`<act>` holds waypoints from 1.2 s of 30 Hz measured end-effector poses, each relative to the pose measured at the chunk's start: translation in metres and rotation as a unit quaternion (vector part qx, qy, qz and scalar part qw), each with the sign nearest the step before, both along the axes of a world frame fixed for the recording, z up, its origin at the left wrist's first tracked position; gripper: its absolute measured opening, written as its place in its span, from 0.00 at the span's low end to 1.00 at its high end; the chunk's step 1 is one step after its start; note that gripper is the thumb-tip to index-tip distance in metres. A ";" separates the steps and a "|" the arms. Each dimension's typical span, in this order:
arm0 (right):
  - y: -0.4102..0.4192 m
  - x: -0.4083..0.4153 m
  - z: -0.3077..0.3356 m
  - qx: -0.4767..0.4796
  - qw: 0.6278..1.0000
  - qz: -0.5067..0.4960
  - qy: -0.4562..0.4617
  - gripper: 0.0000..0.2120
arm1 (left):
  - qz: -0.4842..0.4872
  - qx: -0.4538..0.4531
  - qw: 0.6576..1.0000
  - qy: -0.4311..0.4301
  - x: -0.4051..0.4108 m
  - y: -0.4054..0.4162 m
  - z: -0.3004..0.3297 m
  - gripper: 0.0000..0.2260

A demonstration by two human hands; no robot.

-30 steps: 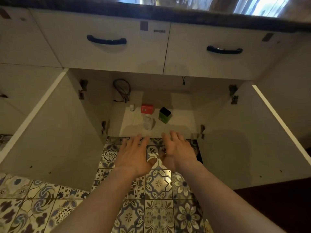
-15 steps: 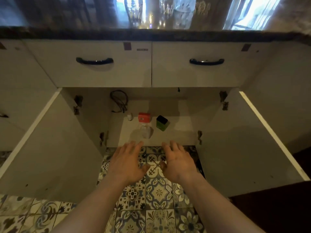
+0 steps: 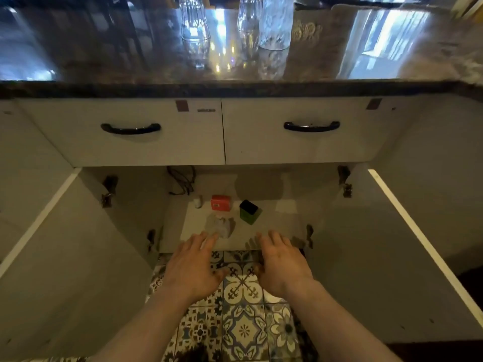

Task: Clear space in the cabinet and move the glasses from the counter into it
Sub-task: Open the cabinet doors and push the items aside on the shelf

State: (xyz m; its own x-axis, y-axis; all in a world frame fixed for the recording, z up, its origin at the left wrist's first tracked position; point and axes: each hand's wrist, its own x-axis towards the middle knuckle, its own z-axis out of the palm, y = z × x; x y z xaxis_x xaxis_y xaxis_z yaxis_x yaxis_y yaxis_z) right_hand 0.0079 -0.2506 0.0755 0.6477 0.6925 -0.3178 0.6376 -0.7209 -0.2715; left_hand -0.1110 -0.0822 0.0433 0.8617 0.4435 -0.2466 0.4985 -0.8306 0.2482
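The low cabinet (image 3: 274, 231) stands open, both doors swung wide. On its floor sit a red box (image 3: 220, 202), a green box with a black top (image 3: 250, 211), a small white object (image 3: 198, 201) and a clear crumpled thing (image 3: 219, 226). Three clear glasses stand on the dark counter above: one at the left (image 3: 195, 32), one in the middle (image 3: 247, 27), one at the right (image 3: 275, 24). My left hand (image 3: 192, 265) and my right hand (image 3: 282, 265) hover palms down over the tiled floor at the cabinet's front edge, fingers spread, holding nothing.
The left door (image 3: 65, 257) and the right door (image 3: 392, 257) flank my arms. Two drawers with dark handles (image 3: 130, 128) (image 3: 311, 125) sit under the counter edge (image 3: 235, 88). A dark cable (image 3: 183, 181) hangs at the cabinet's back. Patterned tiles (image 3: 243, 322) cover the floor.
The view has tilted upward, bringing the counter and glasses into sight. My hands have drifted slightly apart and stay open in front of the cabinet.
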 end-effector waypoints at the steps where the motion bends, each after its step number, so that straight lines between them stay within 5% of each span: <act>1: 0.006 0.005 -0.010 -0.002 1.000 0.002 0.000 0.32 | 0.001 -0.007 1.000 0.002 0.007 0.004 -0.010 0.39; 11: 0.116 0.078 -0.144 -0.060 0.997 -0.016 0.047 0.34 | -0.011 -0.041 0.998 0.037 0.081 0.100 -0.153 0.39; 16: 0.175 0.113 -0.209 -0.080 0.996 -0.005 0.039 0.27 | -0.026 -0.019 0.999 0.035 0.116 0.147 -0.219 0.40; 22: 0.196 0.156 -0.296 -0.063 0.997 0.001 0.046 0.34 | -0.005 -0.033 0.998 0.059 0.148 0.176 -0.300 0.41; 30: 0.220 0.221 -0.414 0.031 0.996 0.003 -0.079 0.29 | 0.035 -0.017 0.999 -0.003 0.202 0.219 -0.422 0.51; 36: 0.239 0.274 -0.453 0.085 0.980 -0.016 -0.180 0.36 | -0.012 -0.173 0.981 -0.081 0.224 0.263 -0.479 0.59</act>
State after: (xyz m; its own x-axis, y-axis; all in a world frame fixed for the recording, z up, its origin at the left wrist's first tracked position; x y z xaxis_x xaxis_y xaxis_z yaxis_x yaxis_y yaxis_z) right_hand 0.2819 -0.0111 -0.3776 0.7192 0.6927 0.0540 0.6916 -0.7062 -0.1516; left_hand 0.1130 0.1809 -0.4355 0.9109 0.3372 -0.2377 0.4110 -0.6929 0.5924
